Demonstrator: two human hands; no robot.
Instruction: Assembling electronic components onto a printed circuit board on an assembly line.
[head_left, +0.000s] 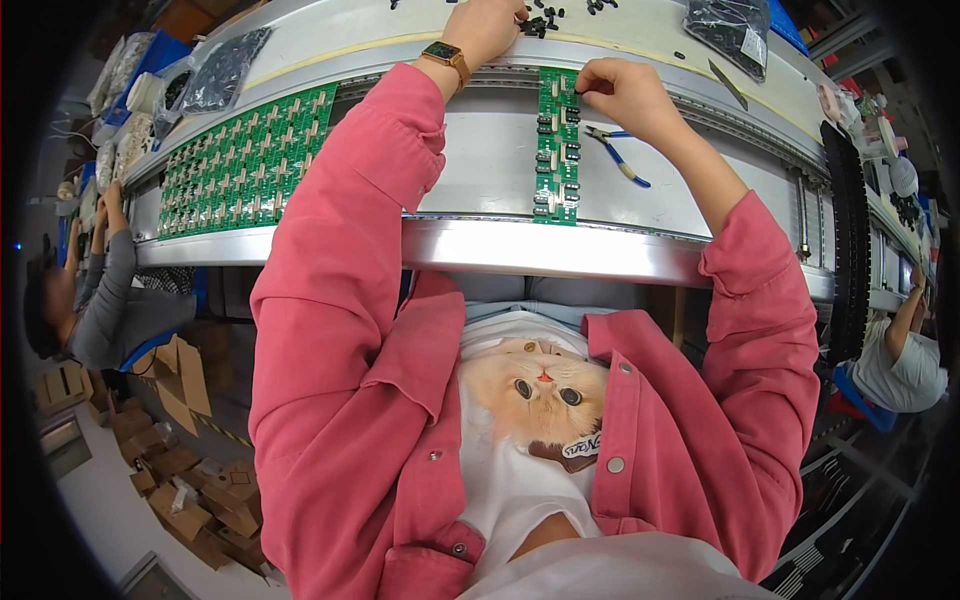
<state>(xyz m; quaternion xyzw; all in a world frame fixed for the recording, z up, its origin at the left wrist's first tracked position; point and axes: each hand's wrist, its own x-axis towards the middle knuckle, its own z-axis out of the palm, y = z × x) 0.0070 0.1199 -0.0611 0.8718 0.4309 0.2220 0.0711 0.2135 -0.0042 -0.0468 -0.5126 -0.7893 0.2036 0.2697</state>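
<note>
A narrow green circuit board (557, 160) lies across the rails, carrying black and pale components. At its upper right edge is my right hand (632, 95), thumb and fingers pinched together. What they hold, if anything, is too small to make out. My left hand (486, 30), with a watch (446, 60) on its wrist, reaches to the small black parts (540, 22) scattered on the far worktop. Its fingertips are partly hidden and the top edge crops the view there. Pliers with blue and yellow handles (622, 160) lie right of the board, below my right hand.
A large panel of green circuit boards (250, 160) lies left of my left arm. A metal rail (560, 247) runs along the near edge. Plastic bags (728, 35) and tweezers (728, 85) lie at far right. Other people (105, 290) sit at both sides; cardboard boxes (180, 385) stand lower left.
</note>
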